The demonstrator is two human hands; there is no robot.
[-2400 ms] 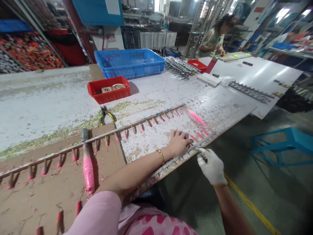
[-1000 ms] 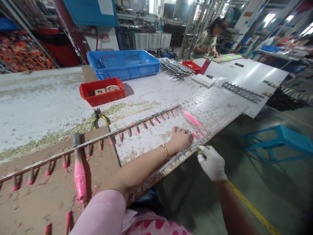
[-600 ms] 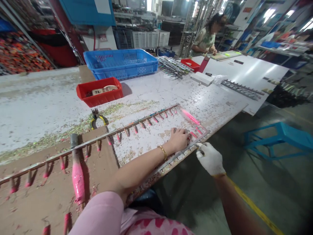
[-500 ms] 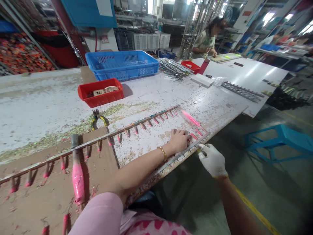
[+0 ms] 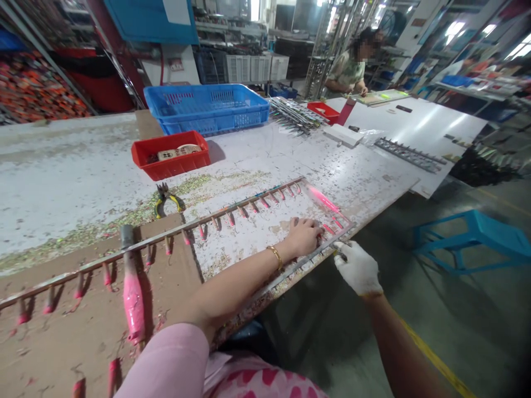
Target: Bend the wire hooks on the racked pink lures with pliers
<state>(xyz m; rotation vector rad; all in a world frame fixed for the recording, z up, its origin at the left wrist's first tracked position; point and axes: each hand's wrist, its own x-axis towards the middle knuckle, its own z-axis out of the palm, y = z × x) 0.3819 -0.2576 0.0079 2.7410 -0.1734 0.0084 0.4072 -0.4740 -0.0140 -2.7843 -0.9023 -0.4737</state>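
Note:
My left hand (image 5: 302, 237), with a gold bangle (image 5: 274, 257) on the wrist, rests palm down on a speckled board (image 5: 249, 243), its fingertips next to a metal strip (image 5: 302, 262) along the board's edge. A longer metal bar (image 5: 232, 216) carrying a row of pink-tipped pieces crosses the board behind it. My right hand (image 5: 357, 269), in a white glove, is shut on a small dark hand tool (image 5: 341, 253), mostly hidden by the fingers, just off the strip's end. A pink-coated spindle-shaped piece (image 5: 133, 301) lies on brown cardboard (image 5: 74, 315).
Yellow-handled pliers (image 5: 166, 202) lie on scattered debris. Behind them are a red tray (image 5: 170, 157) and a blue crate (image 5: 206, 109). A co-worker (image 5: 352, 69) sits at the far table. A blue stool (image 5: 473, 243) stands on the floor at right.
My right hand has shifted slightly up and left, nearer the strip's end. My left hand stays in nearly the same place, and the whole view has tilted a little.

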